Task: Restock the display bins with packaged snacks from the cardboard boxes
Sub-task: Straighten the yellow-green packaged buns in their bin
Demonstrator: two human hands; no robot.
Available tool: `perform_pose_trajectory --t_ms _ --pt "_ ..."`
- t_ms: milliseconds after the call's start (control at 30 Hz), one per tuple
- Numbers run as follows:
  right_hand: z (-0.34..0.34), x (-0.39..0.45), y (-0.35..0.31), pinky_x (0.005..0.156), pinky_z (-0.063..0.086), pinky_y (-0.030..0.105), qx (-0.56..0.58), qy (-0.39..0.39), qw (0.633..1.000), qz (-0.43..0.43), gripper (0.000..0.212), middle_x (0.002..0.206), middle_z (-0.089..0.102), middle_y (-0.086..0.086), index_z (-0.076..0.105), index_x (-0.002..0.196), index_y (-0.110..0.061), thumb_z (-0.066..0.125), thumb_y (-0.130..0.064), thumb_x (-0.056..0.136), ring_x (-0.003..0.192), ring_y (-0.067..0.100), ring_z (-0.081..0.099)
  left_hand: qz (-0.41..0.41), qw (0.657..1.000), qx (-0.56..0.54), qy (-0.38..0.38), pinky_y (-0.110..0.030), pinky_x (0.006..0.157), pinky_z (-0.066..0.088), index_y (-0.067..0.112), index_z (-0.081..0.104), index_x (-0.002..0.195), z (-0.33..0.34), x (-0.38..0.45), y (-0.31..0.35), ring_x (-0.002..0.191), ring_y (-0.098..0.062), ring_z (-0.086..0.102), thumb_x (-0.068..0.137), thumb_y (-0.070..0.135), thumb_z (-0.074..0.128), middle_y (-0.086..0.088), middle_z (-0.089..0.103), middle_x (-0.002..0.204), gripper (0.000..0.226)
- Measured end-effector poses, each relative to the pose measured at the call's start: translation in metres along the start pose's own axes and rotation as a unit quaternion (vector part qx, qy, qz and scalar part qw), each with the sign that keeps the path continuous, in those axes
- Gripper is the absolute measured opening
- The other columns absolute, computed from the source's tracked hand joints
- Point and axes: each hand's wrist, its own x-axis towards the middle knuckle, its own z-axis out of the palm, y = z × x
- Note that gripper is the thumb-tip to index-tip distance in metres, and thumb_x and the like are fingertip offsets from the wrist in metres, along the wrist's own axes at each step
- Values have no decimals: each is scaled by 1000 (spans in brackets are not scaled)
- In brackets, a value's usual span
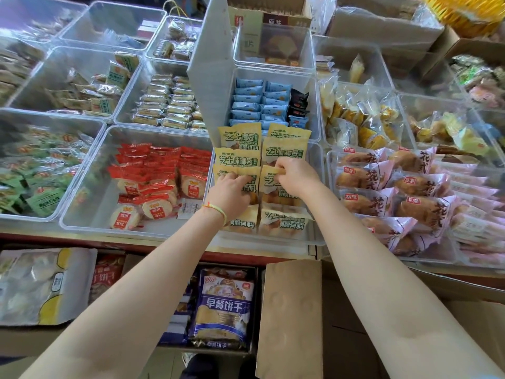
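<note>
While both hands work inside the clear plastic display bin (318, 203) at the front of the counter, the yellow-and-green snack packets (284, 153) stand in two leaning rows, and that lean is where trouble could start. The left hand (232, 191) has its fingers curled over the top edge of a packet in the left row, and the right hand (296, 177) pinches the top seam of a packet in the right row; both are closed on wrappers, not spread flat. If either hand pulls forward too sharply, the packets behind, propped only on one another, could slump or slide out of line (the back ones already overlap the neighbouring bin of blue packets (259, 101)). A hard squeeze could also crush the soft pastry inside. The brown cardboard box (289, 318) sits open below the counter edge, near the person's right forearm, so a careless elbow might knock its flap.
</note>
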Motion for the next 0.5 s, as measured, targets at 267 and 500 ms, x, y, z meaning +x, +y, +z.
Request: perform_pose_trajectory --t_ms 267,500 --pt "-7 -5 -4 69 48 30 1 -9 1000 -28 15 97 63 -4 71 89 -23 60 -13 92 87 19 58 2 998 -37 55 -33 88 45 22 54 137 -12 -4 4 115 -25 55 95 18 49 -7 53 135 43" --pt "-6 -8 -7 76 53 35 -16 -14 999 -28 10 97 63 -2 69 89 -20 61 -17 93 90 21 59 10 999 -53 10 -39 108 40 17 47 143 -11 5 8 132 -26 42 89 16 53 -6 42 149 55"
